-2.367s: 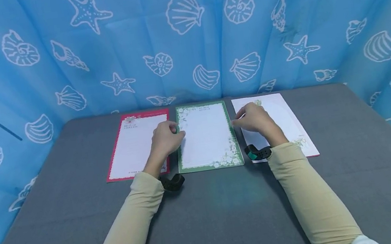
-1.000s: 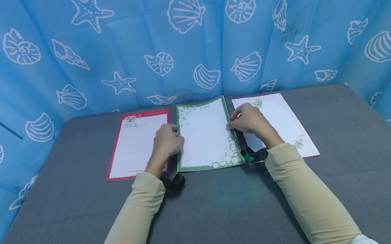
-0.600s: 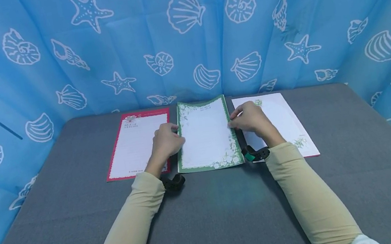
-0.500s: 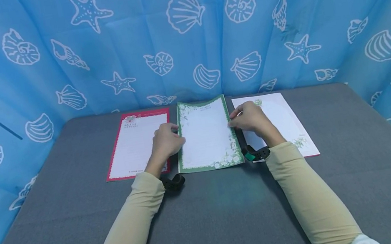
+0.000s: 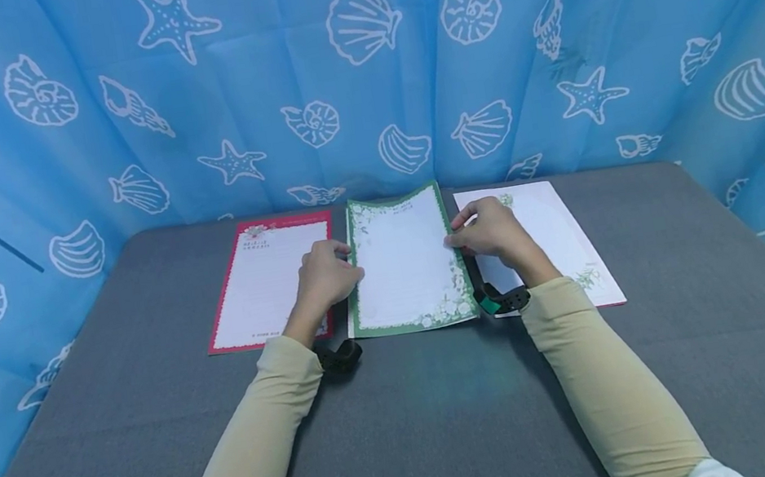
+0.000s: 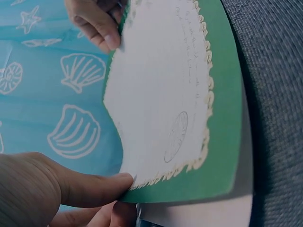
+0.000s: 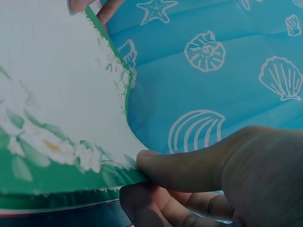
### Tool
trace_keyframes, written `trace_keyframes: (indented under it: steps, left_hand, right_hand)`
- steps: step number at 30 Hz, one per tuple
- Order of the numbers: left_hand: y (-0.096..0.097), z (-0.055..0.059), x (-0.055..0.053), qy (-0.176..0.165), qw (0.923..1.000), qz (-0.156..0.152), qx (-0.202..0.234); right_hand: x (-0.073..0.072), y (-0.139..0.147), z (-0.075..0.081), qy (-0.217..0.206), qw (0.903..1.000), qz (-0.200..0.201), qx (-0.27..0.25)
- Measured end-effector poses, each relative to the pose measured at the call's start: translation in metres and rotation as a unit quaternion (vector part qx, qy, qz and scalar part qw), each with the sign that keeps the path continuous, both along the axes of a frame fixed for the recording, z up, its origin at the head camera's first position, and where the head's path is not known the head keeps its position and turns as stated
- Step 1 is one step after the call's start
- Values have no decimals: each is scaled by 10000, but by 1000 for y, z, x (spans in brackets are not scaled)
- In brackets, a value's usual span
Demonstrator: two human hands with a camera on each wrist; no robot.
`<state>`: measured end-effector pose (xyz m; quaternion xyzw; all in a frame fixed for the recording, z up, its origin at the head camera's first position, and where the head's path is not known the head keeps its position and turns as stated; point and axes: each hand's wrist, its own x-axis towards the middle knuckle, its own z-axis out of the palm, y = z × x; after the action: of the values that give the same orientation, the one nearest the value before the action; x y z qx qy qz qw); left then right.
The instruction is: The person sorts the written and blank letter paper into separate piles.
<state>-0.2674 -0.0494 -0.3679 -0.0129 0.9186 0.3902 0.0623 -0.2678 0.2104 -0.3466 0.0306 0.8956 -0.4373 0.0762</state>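
Presently, left hand [image 5: 326, 274] and right hand [image 5: 489, 231] each pinch one side edge of the green-bordered sheet [image 5: 404, 264], its far edge bowed.

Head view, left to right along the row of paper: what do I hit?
Red-edged sheet → green-edged sheet → white sheet. Left hand and right hand overlap sheets, so left out.

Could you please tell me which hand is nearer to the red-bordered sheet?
Left. The left hand appears over the right edge of the red-bordered sheet; the right hand is across the green-bordered sheet, pinching its right edge.
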Motion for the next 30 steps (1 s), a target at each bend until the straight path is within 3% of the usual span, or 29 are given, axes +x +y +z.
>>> trace_keyframes:
  steps: [10,18,25,30]
  left_hand:
    - [3,3,1,-30,10000,66,1]
    - [-13,16,0,95,9994,-195,272]
    - [-39,34,-3,-351,9954,-476,753]
    - [-56,44,-4,-609,9913,-477,1062]
  right_hand:
    - [3,1,9,256,9994,-53,228]
    - [6,-11,15,459,9978,-60,-465]
    - [9,-29,12,887,9922,-155,-857]
    - [13,-44,12,961,9905,-138,-973]
